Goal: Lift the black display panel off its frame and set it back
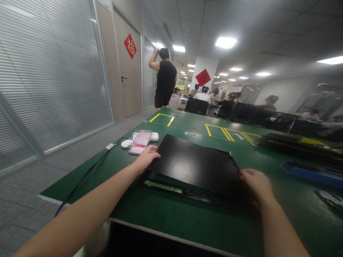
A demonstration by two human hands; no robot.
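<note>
A dark flat display panel lies tilted in front of me, its near edge towards me. My left hand grips the panel's left edge, thumb on top and fingers partly hidden underneath. At the opposite side, my right hand pinches the right edge near a dark frame strip. A narrow green circuit board shows just below the panel's near edge, along with a dark strip beside it. What lies beneath the panel is hidden.
The green table bears yellow tape marks. A phone and white mouse-like object sit left, near a black cable. Stacked dark strips and a blue tray are right. A person stands beyond; others sit farther back.
</note>
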